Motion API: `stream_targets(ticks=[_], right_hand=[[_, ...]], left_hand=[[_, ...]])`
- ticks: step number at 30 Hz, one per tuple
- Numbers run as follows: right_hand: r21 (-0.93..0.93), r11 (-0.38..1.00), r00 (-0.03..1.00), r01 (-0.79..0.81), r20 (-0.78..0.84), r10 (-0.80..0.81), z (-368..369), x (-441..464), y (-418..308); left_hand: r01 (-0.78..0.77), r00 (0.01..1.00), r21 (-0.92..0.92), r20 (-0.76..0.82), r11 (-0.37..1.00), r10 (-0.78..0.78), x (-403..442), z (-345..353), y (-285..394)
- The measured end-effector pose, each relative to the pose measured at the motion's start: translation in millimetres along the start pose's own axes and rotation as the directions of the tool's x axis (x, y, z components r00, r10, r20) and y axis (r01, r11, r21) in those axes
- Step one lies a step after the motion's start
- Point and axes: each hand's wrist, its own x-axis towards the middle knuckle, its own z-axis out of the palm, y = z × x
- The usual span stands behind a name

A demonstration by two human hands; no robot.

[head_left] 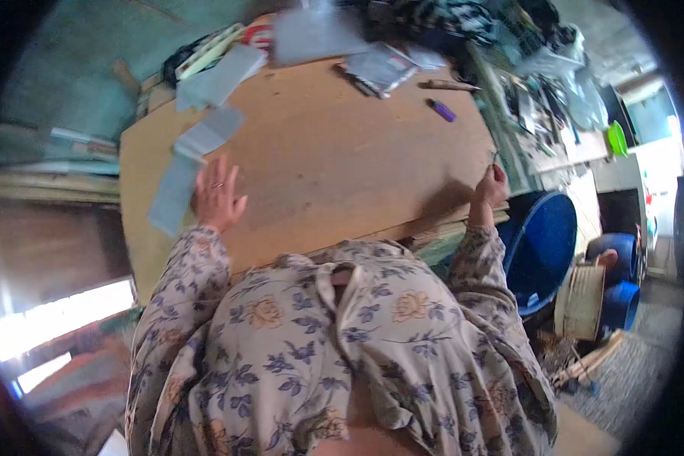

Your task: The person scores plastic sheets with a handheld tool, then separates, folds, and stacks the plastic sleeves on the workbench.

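Observation:
My left hand (216, 196) lies with its fingers stretched out on the tan board (334, 144), a ring on one finger. Beside it, a greyish see-through plastic strip (169, 197) runs along the board's left side, with another plastic piece (211, 131) above it. At the board's right edge, my right hand (494, 187) is closed, fingers curled together. A short, thin dark tip pokes up from its fingers; what it belongs to is too small to make out. A purple lighter (441, 110) and a slim brown pointed tool (450, 85) lie farther up on the right.
Clear plastic bags (386, 70) and more plastic sheets (315, 34) lie along the board's far edge. To the right stand a large blue barrel (541, 247), a cluttered side shelf (543, 125) and a green bowl (617, 139). A whitish drum (581, 300) is on the floor.

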Motion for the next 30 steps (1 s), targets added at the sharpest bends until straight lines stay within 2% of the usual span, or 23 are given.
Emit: stream_targets(ticks=[1,2,3,4,6,7,8,10,12,13,15,16,18,20,22,23,24,25,26,27,28,29,30], right_hand=[[-0.117,0.993,0.999,-0.034,-0.014,0.033,-3,12,14],[-0.11,0.993,0.999,-0.03,-0.027,0.027,-5,22,29],[-0.238,0.971,1.0,-0.008,-0.026,0.002,-11,26,29],[-0.361,0.932,1.0,0.011,-0.015,-0.018,-16,28,27],[-0.36,0.926,0.993,0.112,0.006,-0.118,-12,44,63],[-0.412,0.889,0.976,0.201,0.011,-0.216,-15,44,58],[-0.476,0.852,0.972,0.219,0.029,-0.234,-15,42,53],[-0.494,0.816,0.945,0.299,0.037,-0.324,-13,42,55],[-0.49,0.826,0.954,0.28,0.044,-0.297,-13,45,58],[-0.485,0.833,0.961,0.266,0.059,-0.272,-9,42,58],[-0.43,0.854,0.956,0.293,0.104,-0.275,-11,41,62],[-0.383,0.869,0.949,0.314,0.135,-0.283,-12,42,63],[-0.403,0.847,0.935,0.347,0.219,-0.279,-18,42,58],[-0.389,0.815,0.9,0.429,0.112,-0.42,-21,40,51],[-0.449,0.808,0.924,0.383,0.192,-0.331,-24,26,4],[-0.355,0.711,0.792,0.607,0.193,-0.579,-23,11,-6],[-0.152,0.743,0.735,0.652,0.366,-0.57,-15,-2,-9],[0.057,0.764,0.634,0.643,0.52,-0.572,-8,-17,-16],[0.084,0.759,0.615,0.646,0.531,-0.583,-5,-33,-26],[0.165,0.644,0.402,0.747,0.66,-0.635,-6,-50,-45],[0.269,0.515,0.163,0.814,0.746,-0.646,-4,-61,-57],[0.298,0.504,0.137,0.811,0.74,-0.659,-1,-65,-62],[0.267,0.53,0.156,0.805,0.767,-0.623,3,-66,-66]], left_hand=[[-0.03,1.0,-0.017,-0.002,0.999,0.03,0,-3,4],[-0.025,0.999,0.067,0.048,0.997,0.022,0,-9,7],[-0.023,0.996,0.156,0.094,0.987,0.008,1,-14,11],[-0.048,0.995,0.149,0.099,0.988,0.034,3,-19,15],[-0.024,0.973,0.212,0.228,0.977,-0.026,2,-21,22],[-0.038,0.974,0.207,0.224,0.978,-0.01,1,-20,21],[0.004,0.984,0.218,0.174,0.976,-0.043,-2,-15,17],[0.044,0.99,0.23,0.122,0.972,-0.073,-5,-7,15],[0.155,0.978,0.258,0.094,0.954,-0.184,-10,-4,17],[0.162,0.976,0.269,0.097,0.949,-0.194,-12,-2,20],[0.302,0.946,0.179,0.069,0.937,-0.318,-20,3,33],[0.328,0.936,0.195,0.066,0.924,-0.346,-23,3,41],[0.348,0.93,0.132,0.073,0.928,-0.359,-26,4,56],[0.417,0.907,0.088,0.02,0.904,-0.42,-30,3,72],[0.477,0.879,0.037,-0.036,0.878,-0.476,-28,-4,87],[0.406,0.911,0.037,0.055,0.913,-0.408,-26,-18,94],[0.334,0.931,0.028,0.149,0.942,-0.334,-25,-26,100],[0.358,0.922,0.041,0.145,0.933,-0.36,-26,-25,101],[0.294,0.95,0.002,0.115,0.956,-0.292,-28,-21,100],[0.227,0.971,-0.031,0.08,0.973,-0.224,-30,-17,98],[0.256,0.964,-0.016,0.073,0.967,-0.254,-30,-14,96],[0.265,0.964,-0.057,0.045,0.963,-0.263,-30,-11,94],[0.268,0.963,-0.099,0.017,0.958,-0.268,-30,-7,92]])
